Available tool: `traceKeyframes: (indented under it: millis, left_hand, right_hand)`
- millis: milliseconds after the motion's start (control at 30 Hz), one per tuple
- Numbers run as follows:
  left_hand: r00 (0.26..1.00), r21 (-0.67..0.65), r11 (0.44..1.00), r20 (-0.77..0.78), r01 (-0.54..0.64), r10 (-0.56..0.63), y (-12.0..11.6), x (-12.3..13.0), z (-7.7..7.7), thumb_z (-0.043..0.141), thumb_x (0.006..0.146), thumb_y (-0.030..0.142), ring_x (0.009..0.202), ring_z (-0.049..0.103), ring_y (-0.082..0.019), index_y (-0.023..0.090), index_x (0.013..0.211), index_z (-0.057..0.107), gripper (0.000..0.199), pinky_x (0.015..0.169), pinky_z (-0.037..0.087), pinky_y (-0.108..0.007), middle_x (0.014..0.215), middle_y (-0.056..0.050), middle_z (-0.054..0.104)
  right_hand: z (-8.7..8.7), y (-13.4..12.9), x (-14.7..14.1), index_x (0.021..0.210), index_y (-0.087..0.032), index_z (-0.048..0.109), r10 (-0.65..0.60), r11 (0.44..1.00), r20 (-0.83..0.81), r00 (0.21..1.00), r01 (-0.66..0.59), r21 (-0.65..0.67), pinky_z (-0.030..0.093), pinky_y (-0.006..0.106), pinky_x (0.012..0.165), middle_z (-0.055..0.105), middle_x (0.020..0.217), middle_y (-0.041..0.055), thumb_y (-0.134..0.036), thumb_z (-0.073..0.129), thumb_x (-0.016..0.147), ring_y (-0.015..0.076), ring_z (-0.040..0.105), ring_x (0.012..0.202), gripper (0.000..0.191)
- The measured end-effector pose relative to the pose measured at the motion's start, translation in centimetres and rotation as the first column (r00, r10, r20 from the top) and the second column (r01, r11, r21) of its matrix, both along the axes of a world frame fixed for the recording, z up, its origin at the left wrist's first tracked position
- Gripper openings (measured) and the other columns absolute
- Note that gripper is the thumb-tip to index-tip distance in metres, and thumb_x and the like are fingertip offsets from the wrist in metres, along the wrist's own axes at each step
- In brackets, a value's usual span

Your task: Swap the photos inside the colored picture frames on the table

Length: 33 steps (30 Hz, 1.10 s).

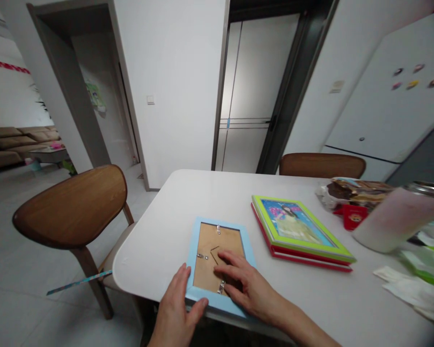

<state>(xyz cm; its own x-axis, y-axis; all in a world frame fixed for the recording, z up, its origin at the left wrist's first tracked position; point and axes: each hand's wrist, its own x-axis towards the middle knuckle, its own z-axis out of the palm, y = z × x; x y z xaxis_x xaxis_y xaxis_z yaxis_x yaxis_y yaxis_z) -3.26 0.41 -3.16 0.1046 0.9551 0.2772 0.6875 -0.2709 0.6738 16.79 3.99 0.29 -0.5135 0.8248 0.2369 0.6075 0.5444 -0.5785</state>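
A light blue picture frame (197, 241) lies face down near the table's front edge, its brown backing board (217, 238) facing up. Small metal clips (202, 256) sit along the board's edges, and a thin bent wire-like piece (212, 250) shows at its middle. My left hand (179, 303) holds the frame's lower left corner, fingers along the left side and thumb at the bottom edge. Over the board's right half is my right hand (248, 286), fingers apart and curved, with the thumb close to the bottom clip (221, 287). Its palm hides the frame's lower right part.
Right of the frame, a green picture frame (296, 226) lies on a red one (311, 262). Beyond are a pinkish-white bottle (394, 219), packaging (361, 190) and tissues (408, 289). Wooden chairs stand at the left (75, 207) and far side (321, 165) of the white table (159, 241).
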Motion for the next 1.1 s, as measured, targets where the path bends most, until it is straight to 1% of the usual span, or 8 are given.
traceKeyframes:
  millis: [100,167,333,433,633,800,1000,1100]
  left_hand:
    - [0.988,0.093,0.992,-0.135,0.084,-0.071,-0.1,0.2,-0.6,0.056,0.068,0.02,0.115,0.038,-0.025,0.015,0.112,0.045,0.045,0.092,0.036,-0.044,0.126,-0.015,0.041]
    - [0.973,0.113,0.982,-0.192,0.153,-0.129,0.0,0.3,-0.4,0.058,0.069,0.022,0.117,0.035,-0.026,0.017,0.107,0.049,0.04,0.092,0.035,-0.046,0.126,-0.014,0.042]
    - [0.923,0.012,0.957,-0.266,0.291,-0.278,0.4,0.8,1.5,0.062,0.067,0.026,0.11,0.044,-0.026,0.018,0.087,0.056,0.023,0.094,0.029,-0.051,0.113,-0.012,0.054]
    - [0.92,0.003,0.959,-0.282,0.285,-0.272,0.5,1.0,1.8,0.063,0.067,0.026,0.109,0.046,-0.026,0.016,0.085,0.054,0.022,0.094,0.029,-0.051,0.112,-0.013,0.055]
    - [0.926,0.039,0.959,-0.273,0.282,-0.261,0.3,1.4,1.6,0.062,0.067,0.024,0.107,0.046,-0.025,0.019,0.083,0.052,0.02,0.093,0.03,-0.05,0.112,-0.011,0.055]
    - [0.929,0.033,0.964,-0.276,0.265,-0.246,-0.1,1.7,1.8,0.062,0.065,0.022,0.107,0.046,-0.026,0.02,0.081,0.051,0.02,0.092,0.032,-0.05,0.112,-0.01,0.054]
    - [0.927,0.018,0.968,-0.294,0.251,-0.234,-0.1,1.9,1.8,0.063,0.063,0.019,0.106,0.047,-0.026,0.019,0.079,0.05,0.021,0.092,0.032,-0.05,0.112,-0.01,0.055]
    - [0.927,0.024,0.97,-0.301,0.243,-0.225,-0.2,1.9,1.9,0.063,0.063,0.019,0.106,0.048,-0.026,0.019,0.08,0.051,0.021,0.092,0.032,-0.05,0.111,-0.01,0.055]
  right_hand:
    - [0.8,0.2,0.3,0.099,-0.024,0.06,0.067,0.994,0.052,0.996,-0.062,-0.092,0.027,0.043,0.096,0.043,0.125,0.0079,-0.016,0.052,0.067,0.0224,0.029,0.12,0.034]
    - [1.2,0.4,0.2,0.094,-0.027,0.062,0.093,0.988,0.072,0.993,-0.083,-0.132,0.025,0.045,0.097,0.041,0.126,0.0062,-0.018,0.054,0.067,0.024,0.025,0.122,0.03]
    - [0.9,0.5,-0.9,0.074,-0.024,0.067,0.07,0.996,0.088,0.994,-0.065,-0.067,0.029,0.04,0.094,0.048,0.119,0.0065,-0.019,0.056,0.067,0.0225,0.034,0.116,0.014]
    - [0.5,0.4,-1.4,0.069,-0.021,0.066,0.014,1.0,0.045,0.999,-0.014,0.007,0.033,0.036,0.091,0.052,0.111,0.0065,-0.02,0.056,0.067,0.0204,0.041,0.11,0.01]
    - [0.3,1.8,-3.4,0.09,-0.022,0.062,-0.142,0.989,0.05,0.989,0.14,0.054,0.036,0.031,0.082,0.056,0.101,0.006,-0.024,0.051,0.073,0.0174,0.048,0.095,0.021]
    - [0.0,3.3,-5.6,0.082,-0.025,0.063,-0.241,0.965,0.194,0.951,0.212,0.157,0.035,0.03,0.073,0.057,0.086,0.0031,-0.028,0.049,0.075,0.0178,0.048,0.086,0.016]
    - [-0.2,3.7,-6.3,0.076,-0.018,0.061,-0.33,0.937,0.203,0.922,0.294,0.186,0.036,0.031,0.07,0.057,0.082,0.007,-0.021,0.046,0.076,0.0191,0.048,0.081,0.015]
    - [0.1,3.9,-5.7,0.078,-0.017,0.061,-0.299,0.948,0.198,0.934,0.266,0.176,0.037,0.029,0.071,0.058,0.082,0.0065,-0.021,0.047,0.075,0.0177,0.05,0.081,0.016]
